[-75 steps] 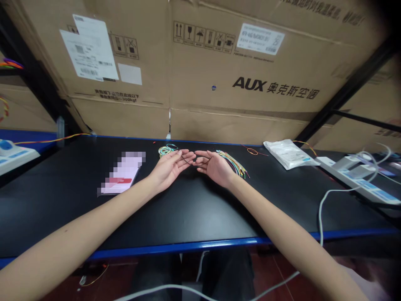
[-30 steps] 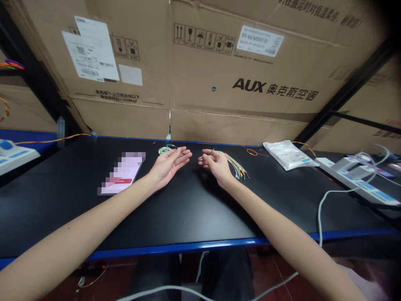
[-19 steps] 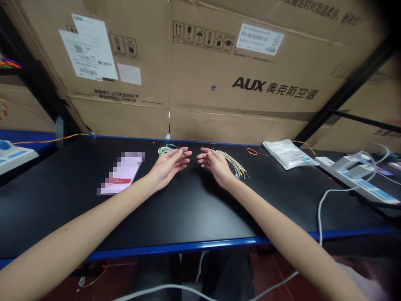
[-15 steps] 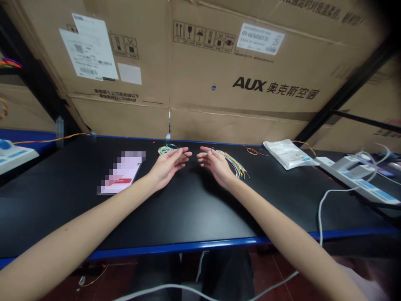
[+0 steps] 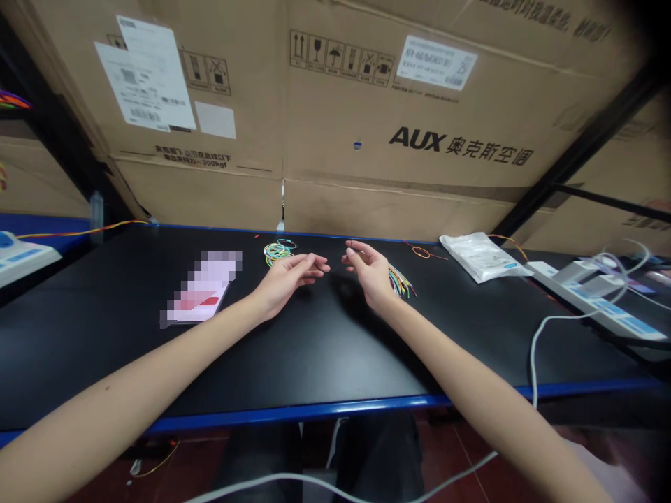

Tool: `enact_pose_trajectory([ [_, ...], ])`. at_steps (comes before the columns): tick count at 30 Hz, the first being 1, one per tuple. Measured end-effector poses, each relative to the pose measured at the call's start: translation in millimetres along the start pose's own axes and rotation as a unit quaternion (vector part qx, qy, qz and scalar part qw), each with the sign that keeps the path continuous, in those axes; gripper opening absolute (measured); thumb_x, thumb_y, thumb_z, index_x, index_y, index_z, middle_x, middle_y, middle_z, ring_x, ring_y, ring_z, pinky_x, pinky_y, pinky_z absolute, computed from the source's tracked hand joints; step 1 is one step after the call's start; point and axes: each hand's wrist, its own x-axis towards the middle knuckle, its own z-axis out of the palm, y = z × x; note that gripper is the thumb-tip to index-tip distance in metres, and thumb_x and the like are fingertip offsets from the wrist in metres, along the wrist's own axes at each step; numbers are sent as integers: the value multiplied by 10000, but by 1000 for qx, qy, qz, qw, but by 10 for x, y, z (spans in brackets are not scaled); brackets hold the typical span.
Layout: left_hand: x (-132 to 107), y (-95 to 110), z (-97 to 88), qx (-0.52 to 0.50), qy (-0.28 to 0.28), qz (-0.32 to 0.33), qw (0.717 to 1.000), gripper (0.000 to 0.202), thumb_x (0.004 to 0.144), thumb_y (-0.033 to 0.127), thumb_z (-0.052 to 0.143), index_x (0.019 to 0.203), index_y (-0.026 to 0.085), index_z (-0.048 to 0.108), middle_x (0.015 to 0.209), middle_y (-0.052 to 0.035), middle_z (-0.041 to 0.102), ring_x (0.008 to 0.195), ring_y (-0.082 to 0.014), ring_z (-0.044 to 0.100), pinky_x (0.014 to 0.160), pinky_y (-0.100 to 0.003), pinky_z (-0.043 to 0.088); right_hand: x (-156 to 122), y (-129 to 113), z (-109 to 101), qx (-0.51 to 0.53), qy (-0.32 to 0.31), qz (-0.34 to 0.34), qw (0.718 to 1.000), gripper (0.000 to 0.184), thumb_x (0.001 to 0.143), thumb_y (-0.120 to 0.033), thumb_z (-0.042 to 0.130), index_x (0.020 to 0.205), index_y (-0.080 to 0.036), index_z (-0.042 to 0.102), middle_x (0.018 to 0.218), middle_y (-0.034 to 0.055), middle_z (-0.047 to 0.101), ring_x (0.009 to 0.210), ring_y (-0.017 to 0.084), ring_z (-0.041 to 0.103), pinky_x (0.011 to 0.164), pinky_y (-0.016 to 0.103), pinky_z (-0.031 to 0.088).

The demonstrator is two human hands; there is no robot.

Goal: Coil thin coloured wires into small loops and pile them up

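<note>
My left hand (image 5: pixel 286 283) is over the middle of the black table, thumb pressed to the fingers on what looks like a thin dark wire. Facing it across a small gap, my right hand (image 5: pixel 370 274) pinches a thin dark strand too, its tip showing above the fingers. Against the dark tabletop, the strand between the hands can barely be made out. Behind my left hand lies a coil of pale green and yellow wires (image 5: pixel 273 253). A bundle of multicoloured wires (image 5: pixel 402 281) lies beside my right hand, which partly covers it.
A phone (image 5: pixel 207 290) with a blurred screen lies to the left. On the right are a red-orange wire loop (image 5: pixel 421 252), a white plastic packet (image 5: pixel 482 258) and a power strip (image 5: pixel 597 300) with a white cable (image 5: pixel 535 356). A large cardboard box (image 5: pixel 335 161) stands behind the table (image 5: pixel 325 356).
My left hand has moved slightly right and down, uncovering more of the coil. My right hand has shifted a little right and now covers more of the bundle.
</note>
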Motion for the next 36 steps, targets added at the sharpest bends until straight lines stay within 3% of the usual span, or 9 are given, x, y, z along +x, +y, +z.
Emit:
enact_pose_trajectory([
  [6, -15, -22, 27, 56, 33, 11, 998, 266, 845, 433, 627, 855, 187, 729, 822, -63, 705, 805, -163, 633, 745, -272, 469, -101, -14, 2, -152, -41, -181, 971, 211, 839, -314, 593, 1022, -264, 686, 981, 53, 686, 901, 212, 611, 918, 384, 450],
  [10, -2, -4, 17, -9, 80, 18, 997, 275, 837, 454, 631, 886, 197, 714, 717, -20, 652, 726, -132, 609, 714, -256, 461, -165, -7, 27, -220, -80, -257, 938, 246, 883, -276, 538, 1086, -276, 677, 952, 54, 680, 907, 218, 610, 896, 384, 460],
  [16, 44, 12, -41, -97, 111, -20, 989, 233, 845, 409, 637, 881, 186, 693, 675, 7, 622, 665, -109, 593, 674, -244, 444, -164, 39, 53, -255, -76, -337, 903, 254, 895, -237, 522, 1108, -226, 660, 935, 58, 693, 869, 194, 631, 819, 360, 510],
  [21, 54, 22, -48, -111, 115, -50, 986, 165, 883, 306, 591, 921, 173, 682, 796, -34, 688, 760, -143, 649, 746, -283, 460, -162, 3, 46, -259, -56, -340, 903, 243, 899, -209, 514, 1086, -225, 667, 936, 59, 700, 846, 183, 638, 790, 344, 518],
  [26, 74, 40, -66, -88, 100, -23, 991, 170, 879, 303, 591, 890, 166, 689, 901, -62, 717, 921, -173, 652, 825, -297, 451, -162, -25, 43, -254, -56, -328, 908, 268, 907, -197, 493, 1110, -204, 667, 944, 64, 690, 829, 170, 633, 776, 320, 510],
  [36, 80, -19, -69, 2, 41, -26, 999, 223, 886, 348, 583, 892, 162, 705, 816, -65, 726, 842, -166, 655, 832, -306, 457, -89, 29, -5, -306, -33, -319, 897, 323, 910, -226, 484, 1194, -184, 633, 868, 69, 659, 801, 188, 604, 776, 338, 487],
])
